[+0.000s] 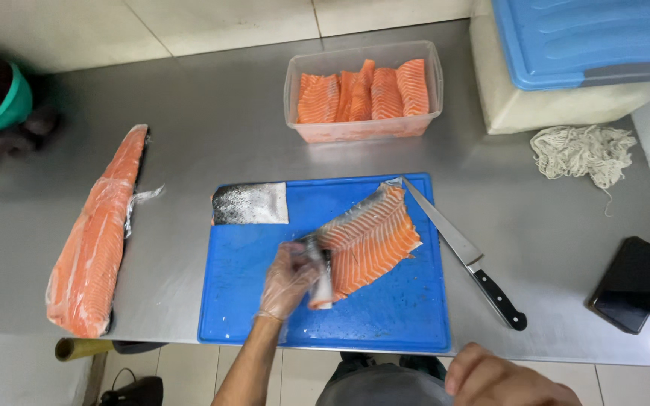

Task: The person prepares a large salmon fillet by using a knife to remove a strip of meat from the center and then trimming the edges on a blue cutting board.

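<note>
Diagonally, salmon piece (366,244), left hand (287,280) gripping

Tabletop (220,128) brushed steel, dull sheen. Cutting board (385,316) matt blue plastic. Salmon piece (366,240) wet, glossy. Left hand (287,280) in thin clear plastic glove. Knife (460,248) polished metal blade.

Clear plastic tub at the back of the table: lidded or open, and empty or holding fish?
Open and part-filled. The clear plastic tub has no lid on it, and several salmon pieces stand side by side inside.
</note>
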